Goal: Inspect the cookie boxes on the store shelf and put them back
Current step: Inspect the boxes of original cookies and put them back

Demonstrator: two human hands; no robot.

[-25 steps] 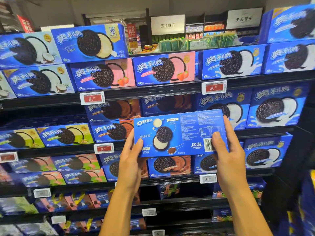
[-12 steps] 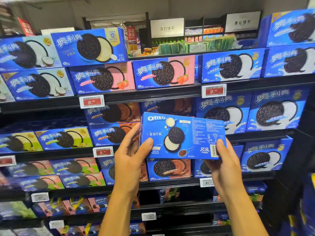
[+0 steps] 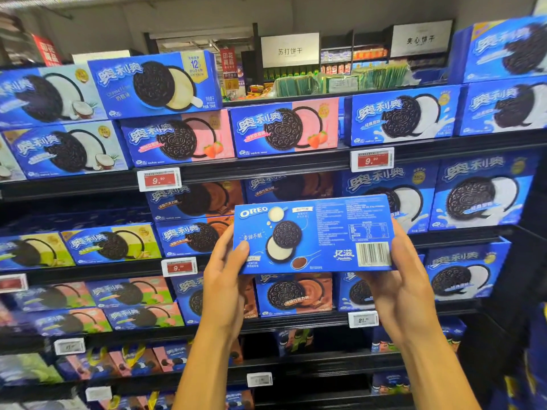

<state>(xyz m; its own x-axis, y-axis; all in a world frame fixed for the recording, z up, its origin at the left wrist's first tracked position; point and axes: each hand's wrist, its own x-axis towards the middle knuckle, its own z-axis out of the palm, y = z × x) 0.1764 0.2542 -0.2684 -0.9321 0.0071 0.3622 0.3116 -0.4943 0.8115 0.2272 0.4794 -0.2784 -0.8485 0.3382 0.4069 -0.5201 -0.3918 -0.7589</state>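
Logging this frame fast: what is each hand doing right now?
Left hand: holds the left end of the blue cookie box, thumb on its face.
Right hand: holds the box's right end, by the barcode.

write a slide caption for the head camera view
Both hands, left and right, hold a blue cookie box back side out before stocked store shelves.

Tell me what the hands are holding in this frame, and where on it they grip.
One blue cookie box, back panel toward the camera. The left hand grips its left short end; the right hand grips the right short end, beside the barcode.
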